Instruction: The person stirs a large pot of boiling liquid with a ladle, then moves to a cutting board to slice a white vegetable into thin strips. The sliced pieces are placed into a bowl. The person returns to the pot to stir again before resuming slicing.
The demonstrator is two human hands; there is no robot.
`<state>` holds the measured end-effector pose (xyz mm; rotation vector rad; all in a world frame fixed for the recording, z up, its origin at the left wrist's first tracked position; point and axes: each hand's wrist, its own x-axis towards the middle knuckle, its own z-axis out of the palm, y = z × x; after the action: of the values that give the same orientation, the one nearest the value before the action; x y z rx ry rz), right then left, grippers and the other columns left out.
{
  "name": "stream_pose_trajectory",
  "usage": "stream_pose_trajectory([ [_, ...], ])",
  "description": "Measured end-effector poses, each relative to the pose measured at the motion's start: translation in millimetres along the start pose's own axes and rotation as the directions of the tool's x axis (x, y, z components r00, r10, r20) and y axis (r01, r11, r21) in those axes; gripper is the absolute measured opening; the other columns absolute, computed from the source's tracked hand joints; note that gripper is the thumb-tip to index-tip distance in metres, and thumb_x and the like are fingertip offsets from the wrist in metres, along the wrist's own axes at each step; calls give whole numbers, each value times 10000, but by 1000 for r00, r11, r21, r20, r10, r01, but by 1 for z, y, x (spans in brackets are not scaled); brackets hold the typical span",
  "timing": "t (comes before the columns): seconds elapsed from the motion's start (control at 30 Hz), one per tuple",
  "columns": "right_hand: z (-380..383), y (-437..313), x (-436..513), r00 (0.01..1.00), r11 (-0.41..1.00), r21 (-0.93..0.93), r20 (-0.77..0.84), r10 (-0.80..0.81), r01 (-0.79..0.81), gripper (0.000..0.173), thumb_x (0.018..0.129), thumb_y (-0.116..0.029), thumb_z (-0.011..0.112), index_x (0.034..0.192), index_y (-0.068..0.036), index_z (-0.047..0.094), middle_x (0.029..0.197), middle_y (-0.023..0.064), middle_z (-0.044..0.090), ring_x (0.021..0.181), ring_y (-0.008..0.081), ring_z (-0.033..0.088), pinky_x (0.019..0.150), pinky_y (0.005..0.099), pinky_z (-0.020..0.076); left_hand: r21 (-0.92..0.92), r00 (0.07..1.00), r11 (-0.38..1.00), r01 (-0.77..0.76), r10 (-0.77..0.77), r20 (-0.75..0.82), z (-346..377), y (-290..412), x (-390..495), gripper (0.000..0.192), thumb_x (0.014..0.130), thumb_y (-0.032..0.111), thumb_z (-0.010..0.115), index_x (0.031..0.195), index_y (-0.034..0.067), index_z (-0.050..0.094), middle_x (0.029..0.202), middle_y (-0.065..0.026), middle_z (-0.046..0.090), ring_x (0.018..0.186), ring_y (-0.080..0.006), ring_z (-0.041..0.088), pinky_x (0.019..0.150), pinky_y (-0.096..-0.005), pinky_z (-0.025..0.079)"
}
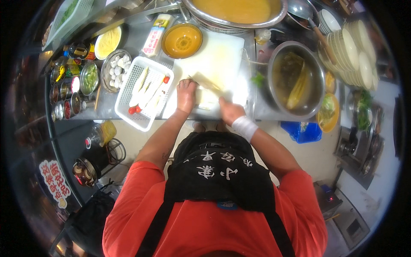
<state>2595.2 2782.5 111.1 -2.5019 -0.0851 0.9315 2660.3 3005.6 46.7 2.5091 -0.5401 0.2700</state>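
Observation:
My right hand point(230, 110), with a white wrap at the wrist, grips a cleaver point(207, 81) whose broad blade is blurred over the white cutting board point(226, 53). My left hand point(186, 93) rests on the board just left of the blade, fingers curled down; what lies beneath them is hidden. Pale cut pieces point(205, 96), too washed out to name, lie between my hands. Left of my left hand stands a white perforated plastic basket point(120, 107) holding long pale vegetables and several cherry tomatoes point(166, 79). An amber bowl point(182, 40) sits on the board's far left corner.
A steel basin point(272, 77) of liquid with a yellowish vegetable stands right of the board. A large basin point(282, 14) of yellow liquid is at the back. Stacked plates point(345, 53) stand far right. Steel bowls, including one of mushrooms point(118, 69), and seasoning containers point(66, 109) line the left.

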Motion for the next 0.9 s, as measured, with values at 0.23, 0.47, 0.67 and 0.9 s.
stream_pose_trajectory([
  [0.23, 9, -3, 26, 999, 999, 9, 17, -51, 51, 286, 1032, -234, 347, 1171, -21, 477, 1035, 284, 686, 952, 491, 660, 846, 564, 509, -123, 996, 991, 50, -58, -62, -4, -15, -3, 142, 843, -11, 609, 982, 14, 624, 1058, -194, 576, 1035, -411, 532, 895, -491, 452],
  [0.47, 8, -20, 6, 998, 998, -30, -22, -59, 58, 330, 1040, -277, 340, 1130, -7, 508, 989, 274, 694, 960, 467, 664, 867, 552, 500, -125, 985, 978, 165, -170, -29, 0, -26, -13, 125, 873, 11, 651, 993, 15, 619, 1028, -208, 543, 1013, -427, 522, 893, -498, 457],
  [0.67, 21, -14, 47, 997, 980, 188, 42, 60, -67, 499, 1075, -437, 271, 1185, -60, 578, 1023, 281, 678, 1020, 450, 628, 928, 517, 473, -155, 988, 977, 144, -151, -31, -9, -18, -12, 200, 861, 1, 640, 1058, 28, 619, 1093, -205, 558, 1032, -430, 518, 909, -497, 460],
  [0.9, 8, 16, 17, 991, 997, 9, -112, -73, 75, 417, 1069, -406, 298, 1245, -97, 516, 1036, 271, 687, 987, 465, 641, 900, 533, 483, -120, 954, 988, 93, -54, 296, -5, -8, 12, 351, 841, -39, 598, 1185, 29, 591, 1196, -213, 573, 1112, -451, 520, 965, -479, 461],
])
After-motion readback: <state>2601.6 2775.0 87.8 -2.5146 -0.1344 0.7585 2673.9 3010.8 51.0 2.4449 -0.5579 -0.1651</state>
